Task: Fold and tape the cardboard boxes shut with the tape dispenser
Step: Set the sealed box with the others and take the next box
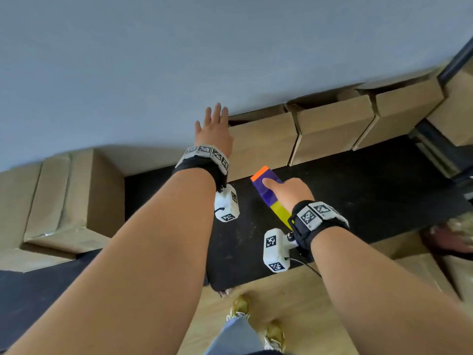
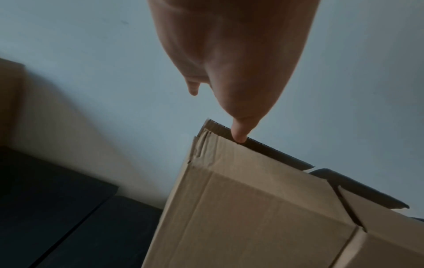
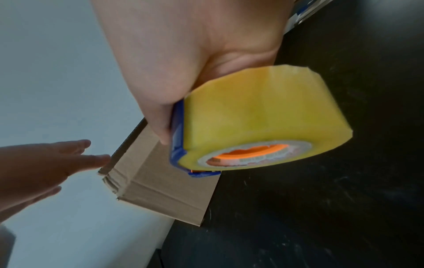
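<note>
Left hand fingertip touching box flap edge, right hand gripping tape dispenser

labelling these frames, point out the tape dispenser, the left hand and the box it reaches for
tape dispenser (image 3: 259, 116): right wrist view, yellow tape roll
left hand (image 1: 213, 131): head view, back of hand
box (image 1: 263, 142): head view, front wall

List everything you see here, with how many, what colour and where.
open boxes: three, brown, in a row against the wall
taped boxes: stacked, brown, at left
tape dispenser: one, blue and orange, yellow roll, over the mat
mat: one, black, on the wooden floor
wall: grey-blue, behind the boxes
shoes: two, yellowish, bottom centre
left hand: fingers straight, at the nearest open box's rim
right hand: grips the dispenser
</note>
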`<state>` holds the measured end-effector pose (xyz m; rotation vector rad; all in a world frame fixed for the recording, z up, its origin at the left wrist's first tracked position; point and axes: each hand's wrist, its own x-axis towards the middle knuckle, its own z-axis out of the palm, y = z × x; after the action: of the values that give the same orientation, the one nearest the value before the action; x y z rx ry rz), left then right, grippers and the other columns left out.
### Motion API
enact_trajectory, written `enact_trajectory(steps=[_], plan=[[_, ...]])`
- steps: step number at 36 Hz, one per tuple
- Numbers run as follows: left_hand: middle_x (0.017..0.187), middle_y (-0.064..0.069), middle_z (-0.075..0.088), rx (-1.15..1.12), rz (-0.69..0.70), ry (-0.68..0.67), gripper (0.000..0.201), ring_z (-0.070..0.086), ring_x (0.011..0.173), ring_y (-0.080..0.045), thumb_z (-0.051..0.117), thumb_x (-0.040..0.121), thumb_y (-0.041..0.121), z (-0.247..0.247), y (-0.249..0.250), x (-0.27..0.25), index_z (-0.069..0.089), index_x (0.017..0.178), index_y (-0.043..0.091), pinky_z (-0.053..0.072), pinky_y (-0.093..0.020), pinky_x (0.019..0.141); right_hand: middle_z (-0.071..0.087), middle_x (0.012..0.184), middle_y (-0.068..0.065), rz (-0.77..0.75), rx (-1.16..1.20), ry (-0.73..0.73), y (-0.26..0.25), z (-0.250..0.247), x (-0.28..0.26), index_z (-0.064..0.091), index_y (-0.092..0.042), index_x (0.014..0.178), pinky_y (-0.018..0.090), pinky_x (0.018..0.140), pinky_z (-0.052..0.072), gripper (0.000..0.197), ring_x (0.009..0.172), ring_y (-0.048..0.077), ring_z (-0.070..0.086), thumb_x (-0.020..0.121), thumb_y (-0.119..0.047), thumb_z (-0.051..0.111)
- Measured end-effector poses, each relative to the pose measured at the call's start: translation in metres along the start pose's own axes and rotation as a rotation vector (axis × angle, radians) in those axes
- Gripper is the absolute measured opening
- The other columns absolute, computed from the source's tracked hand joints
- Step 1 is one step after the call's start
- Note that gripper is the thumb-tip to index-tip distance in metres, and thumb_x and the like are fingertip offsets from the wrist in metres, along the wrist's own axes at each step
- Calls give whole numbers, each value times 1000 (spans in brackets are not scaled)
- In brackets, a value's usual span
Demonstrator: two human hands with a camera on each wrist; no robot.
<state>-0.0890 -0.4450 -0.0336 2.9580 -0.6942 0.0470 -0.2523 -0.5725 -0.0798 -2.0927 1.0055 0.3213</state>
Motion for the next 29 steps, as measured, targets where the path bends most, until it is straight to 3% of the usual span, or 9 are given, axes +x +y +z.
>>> enact_trajectory(steps=[5, 9, 13, 16, 19, 20, 22, 26, 29], plan=[[156, -3, 24, 1, -12, -115, 69, 14, 146, -23, 42, 97, 24, 13, 4, 25, 2, 153, 14, 8, -49, 117, 61, 88, 8, 40, -3, -10, -4, 2, 14, 61, -8, 99, 31, 69, 39, 62, 81, 27, 58, 86, -68, 52], [141, -12, 41, 114, 44, -135, 46, 34, 133, -30, 36, 97, 24, 25, 2, 36, 37, 143, 22, 21, -45, 110, 59, 82, 6, 58, 11, -15, -6, 3, 22, 59, -10, 92, 30, 62, 37, 61, 77, 25, 58, 84, -70, 52], [155, -4, 22, 108, 50, -231, 43, 11, 144, -31, 32, 99, 25, 36, -1, 42, 39, 141, 29, 9, -59, 112, 53, 71, 3, 64, 39, -6, -8, 3, 29, 48, -16, 70, 30, 53, 32, 55, 65, 21, 53, 82, -69, 54], [154, 1, 22, 72, 32, -238, 40, 10, 142, -33, 34, 99, 25, 37, -2, 42, 40, 139, 25, 14, -68, 108, 52, 69, 2, 63, 47, -9, -10, 0, 30, 50, -15, 72, 30, 52, 30, 54, 64, 20, 53, 82, -68, 54], [152, -9, 26, 84, 139, -219, 41, 13, 142, -31, 31, 103, 24, 33, -3, 34, 39, 142, 15, 14, -52, 116, 54, 71, 3, 56, 61, -8, -11, -2, 29, 53, -14, 77, 30, 52, 30, 52, 66, 20, 54, 83, -66, 55], [154, -11, 24, 55, 138, -222, 44, 12, 143, -32, 27, 103, 28, 34, -6, 33, 37, 144, 16, 12, -47, 117, 54, 72, 3, 54, 67, -7, -11, -3, 28, 55, -13, 79, 30, 52, 30, 52, 66, 20, 54, 83, -65, 55], [155, -11, 24, 56, 136, -218, 48, 16, 142, -36, 26, 99, 38, 39, -10, 31, 35, 143, 23, 16, -48, 116, 55, 73, 3, 48, 80, -5, -11, -4, 26, 57, -11, 83, 30, 52, 31, 53, 67, 20, 55, 83, -64, 55], [139, -12, 44, 14, 7, -132, 43, 44, 123, -37, 36, 98, 41, 36, -3, 8, 45, 137, 23, 42, -48, 96, 57, 75, 3, 42, 114, 11, -11, -6, 21, 59, -10, 85, 30, 58, 36, 53, 76, 23, 59, 84, -64, 55], [133, -10, 48, 49, -14, -92, 48, 47, 118, -34, 37, 96, 45, 37, 2, -9, 44, 137, 21, 45, -45, 88, 58, 83, 4, 39, 142, 19, -10, -10, 14, 59, -10, 95, 32, 71, 40, 53, 84, 25, 58, 85, -62, 56]])
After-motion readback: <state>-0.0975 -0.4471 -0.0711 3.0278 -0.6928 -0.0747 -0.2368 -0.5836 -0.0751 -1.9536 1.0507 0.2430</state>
